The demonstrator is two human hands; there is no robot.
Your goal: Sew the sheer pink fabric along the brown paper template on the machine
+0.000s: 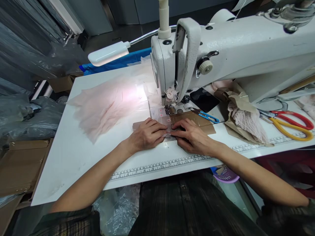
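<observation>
A narrow strip of sheer fabric (161, 113) with small pink marks lies in front of the needle area of a white sewing machine (228, 49). My left hand (147, 133) rests at the strip's near left edge, fingers together and closed on it. From the other side my right hand (193, 136) pinches the near right edge, its fingertips almost meeting the left ones. The exact fingertip grip is partly hidden. A brown cardboard piece (203, 124) lies under and beyond the right hand. Pale pink tulle (105, 101) spreads in a loose pile left of the machine.
Blue thread snips (206, 115) lie beside a dark phone (204, 99). Further right are pale yarn (248, 121) in brown paper and red-and-yellow-handled scissors (292, 124). A lit lamp (109, 54) hangs over the tulle. A printed ruler (162, 166) runs along the table's front edge.
</observation>
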